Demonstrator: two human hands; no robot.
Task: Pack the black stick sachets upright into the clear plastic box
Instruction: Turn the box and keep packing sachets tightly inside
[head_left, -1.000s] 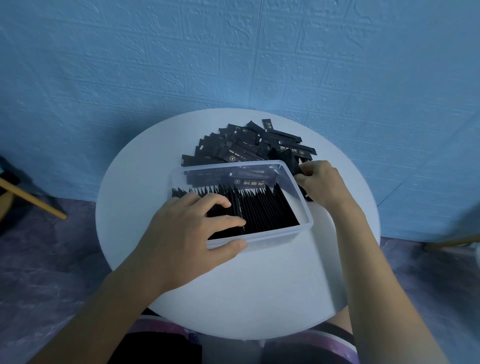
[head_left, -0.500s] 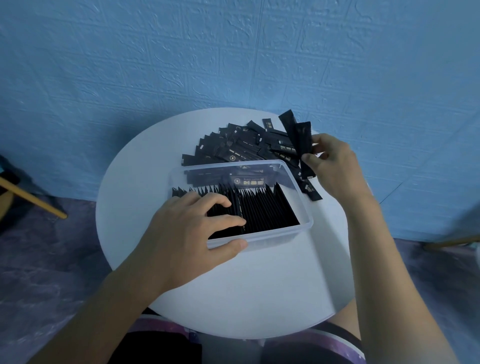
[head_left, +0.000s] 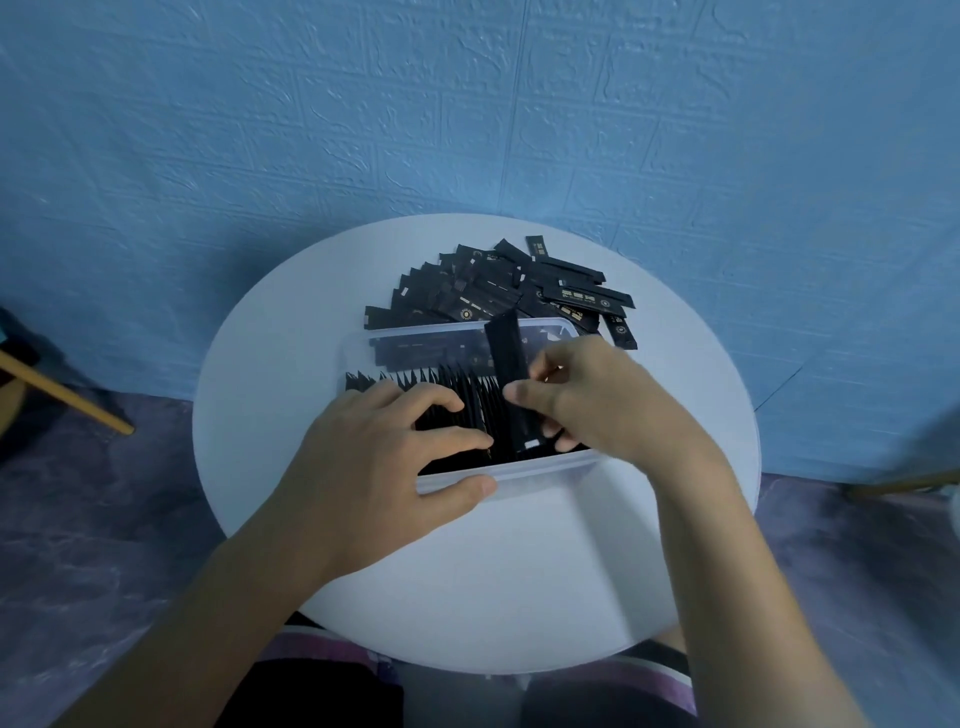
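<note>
A black stick sachet (head_left: 506, 358), held above the loose pile of sachets (head_left: 493, 293) half a second ago, has been brought over the clear plastic box (head_left: 354, 358). It is pinched nearly upright by the right hand (head_left: 597, 402), its lower end down among the packed row of upright sachets (head_left: 467, 395). That row is held back by the left hand (head_left: 374, 457), fingers laid flat, gripping nothing, thumb against the near wall, as before. The pile lies just behind the box on the round white table (head_left: 519, 571), before a blue wall (head_left: 467, 104).
</note>
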